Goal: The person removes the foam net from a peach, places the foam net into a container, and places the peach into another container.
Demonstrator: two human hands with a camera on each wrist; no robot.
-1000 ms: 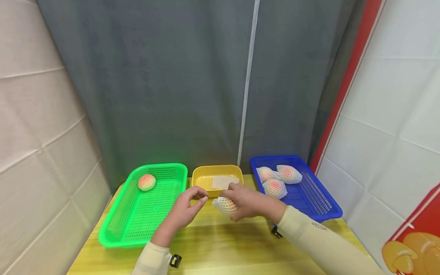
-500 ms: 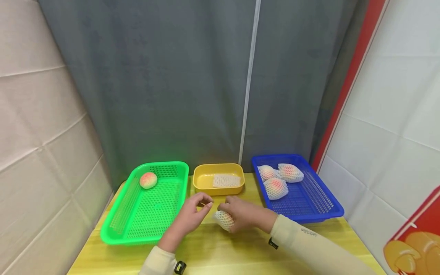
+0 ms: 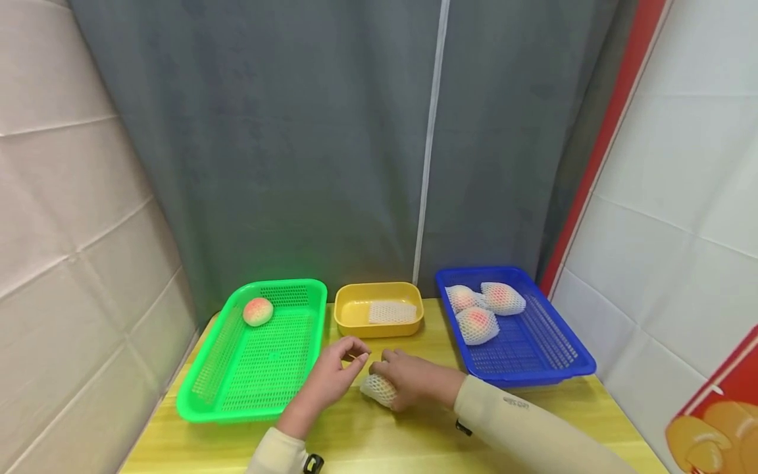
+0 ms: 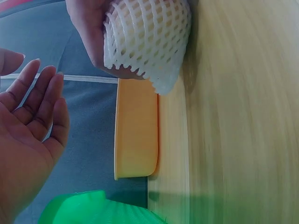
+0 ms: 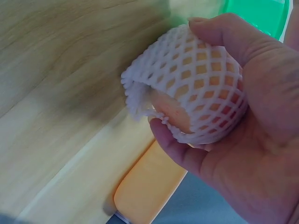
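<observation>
Left hand, lower centre of head frame: empty, fingers loosely bent, apart from peach. Netted peach, lower centre, just right of it: loose net end facing left. Right hand, nearer: clamped round peach.

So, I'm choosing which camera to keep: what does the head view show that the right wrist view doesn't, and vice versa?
Only the head view: the bare peach, three netted peaches in the blue basket, flat foam netting inside the yellow tray, and a clear look at the left hand.

Only the right wrist view: the foam net's open end, baring skin of the held peach.

Both: the right hand gripping that peach, the green basket, yellow tray and wooden table.
</observation>
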